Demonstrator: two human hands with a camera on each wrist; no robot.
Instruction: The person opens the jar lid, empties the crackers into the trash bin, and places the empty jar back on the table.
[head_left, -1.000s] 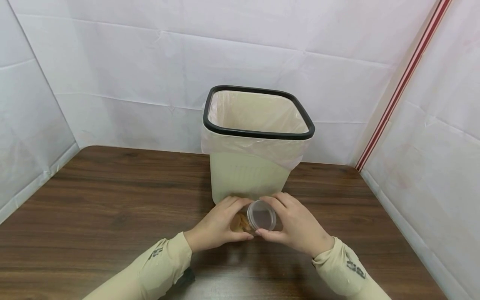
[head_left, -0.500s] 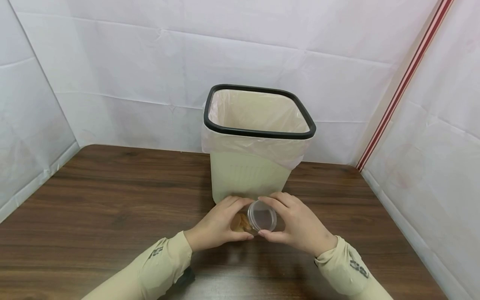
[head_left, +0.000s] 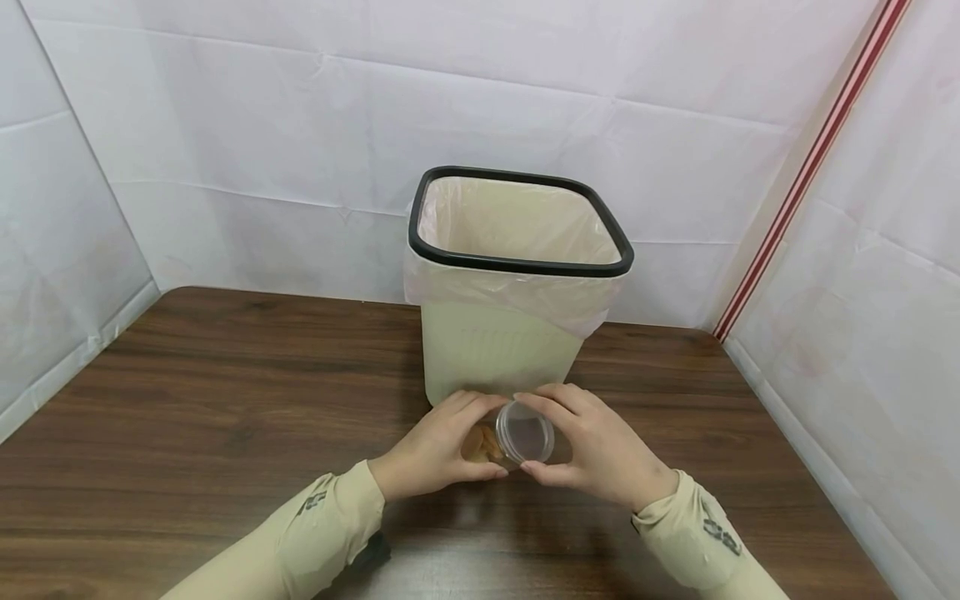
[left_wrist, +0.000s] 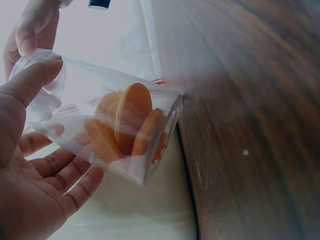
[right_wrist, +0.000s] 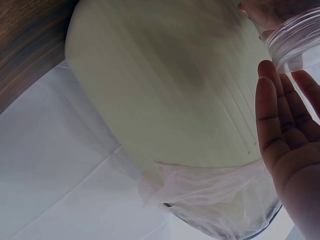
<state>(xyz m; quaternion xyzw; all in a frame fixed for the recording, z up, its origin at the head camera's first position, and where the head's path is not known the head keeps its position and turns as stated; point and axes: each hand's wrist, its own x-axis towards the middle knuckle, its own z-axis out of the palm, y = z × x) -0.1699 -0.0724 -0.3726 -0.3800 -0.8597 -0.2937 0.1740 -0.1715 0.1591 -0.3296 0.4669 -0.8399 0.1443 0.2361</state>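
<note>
Left hand (head_left: 435, 452) has a grip on this clear plastic jar (left_wrist: 90, 90) of orange oval chunks (left_wrist: 133, 112), right hand (head_left: 602, 452) pinches its clear round lid (head_left: 527, 432).

Just beyond the left grip (head_left: 435, 454) and right grip (head_left: 596, 450), a cream plastic bin (head_left: 498, 342) with a rounded-square black rim (head_left: 517, 266) and a pinkish translucent liner (head_left: 558, 298) stands on a brown wood-grain worktop (head_left: 247, 400). Farther back hangs creased white sheeting (head_left: 247, 125); well right of the right grip slants a red-and-white band (head_left: 810, 169).
</note>
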